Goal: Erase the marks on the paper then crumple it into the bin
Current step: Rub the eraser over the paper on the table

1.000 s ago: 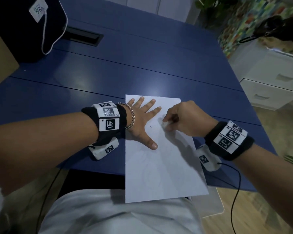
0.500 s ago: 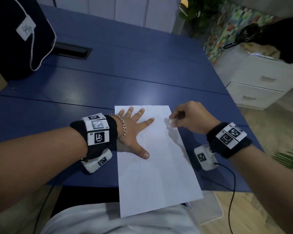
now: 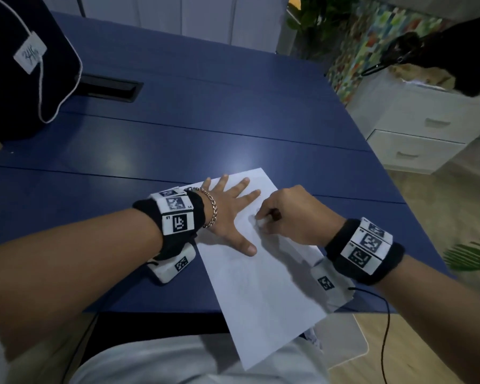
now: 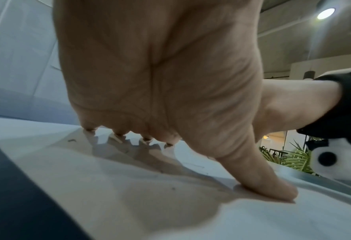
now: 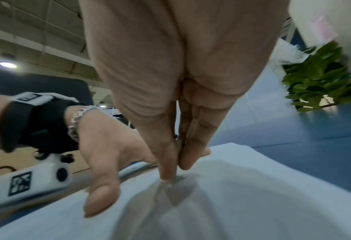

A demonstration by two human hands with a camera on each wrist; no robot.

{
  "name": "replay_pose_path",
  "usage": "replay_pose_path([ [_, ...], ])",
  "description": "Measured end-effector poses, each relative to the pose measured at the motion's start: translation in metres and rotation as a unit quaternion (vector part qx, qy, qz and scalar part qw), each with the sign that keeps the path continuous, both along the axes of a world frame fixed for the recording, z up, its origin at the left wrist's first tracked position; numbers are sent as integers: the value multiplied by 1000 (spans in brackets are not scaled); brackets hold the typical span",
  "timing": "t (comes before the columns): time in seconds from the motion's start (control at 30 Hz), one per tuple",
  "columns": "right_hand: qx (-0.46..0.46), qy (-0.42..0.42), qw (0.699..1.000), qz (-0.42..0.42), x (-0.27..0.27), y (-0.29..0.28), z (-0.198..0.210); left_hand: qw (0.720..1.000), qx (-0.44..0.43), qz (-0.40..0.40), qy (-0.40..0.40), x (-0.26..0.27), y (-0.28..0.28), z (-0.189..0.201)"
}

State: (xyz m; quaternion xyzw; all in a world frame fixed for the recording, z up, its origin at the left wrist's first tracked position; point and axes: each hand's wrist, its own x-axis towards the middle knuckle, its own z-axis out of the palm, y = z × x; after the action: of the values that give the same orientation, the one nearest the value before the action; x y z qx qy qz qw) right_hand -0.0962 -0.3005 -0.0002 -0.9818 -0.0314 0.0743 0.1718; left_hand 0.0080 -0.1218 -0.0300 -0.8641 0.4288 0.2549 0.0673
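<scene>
A white sheet of paper (image 3: 263,286) lies tilted on the blue table (image 3: 178,139), its near end hanging over the table edge. My left hand (image 3: 230,214) lies flat with spread fingers on the sheet's upper left part, thumb pressed down (image 4: 273,188). My right hand (image 3: 283,214) pinches a small white eraser (image 3: 260,223) between thumb and fingers and holds its tip on the paper just right of my left hand. In the right wrist view the pinched fingertips (image 5: 170,172) touch the sheet (image 5: 242,203). Faint marks (image 4: 71,140) show near my left fingertips.
A dark bag (image 3: 25,67) with a white tag stands at the table's far left beside a black cable slot (image 3: 108,90). A white drawer cabinet (image 3: 427,131) stands to the right, and a white bin (image 3: 344,342) sits on the floor under the paper's near end.
My right hand came back from the sheet's right edge to the paper beside my left hand. The sheet has turned, its far end swung to the right.
</scene>
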Motion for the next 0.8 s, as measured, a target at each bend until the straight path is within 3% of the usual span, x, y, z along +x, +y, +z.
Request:
replay_pose_path([
  [0.17, -12, -37, 997, -61, 9, -12, 3, 1000, -1, -4, 7, 2, 0, -5],
  [0.33, -15, 21, 1000, 15, -3, -2, 5, 1000, 15, -1, 3, 4, -2, -5],
  [0.47, -23, -32, 998, -48, 5, -16, 5, 1000, 19, -4, 9, 6, -3, -5],
  [0.6, -17, 7, 1000, 20, -8, -6, 3, 999, 31, -5, 8, 6, -3, -5],
  [0.8, -25, -30, 999, -32, -4, -15, 3, 999, 37, -5, 12, 5, -3, -2],
])
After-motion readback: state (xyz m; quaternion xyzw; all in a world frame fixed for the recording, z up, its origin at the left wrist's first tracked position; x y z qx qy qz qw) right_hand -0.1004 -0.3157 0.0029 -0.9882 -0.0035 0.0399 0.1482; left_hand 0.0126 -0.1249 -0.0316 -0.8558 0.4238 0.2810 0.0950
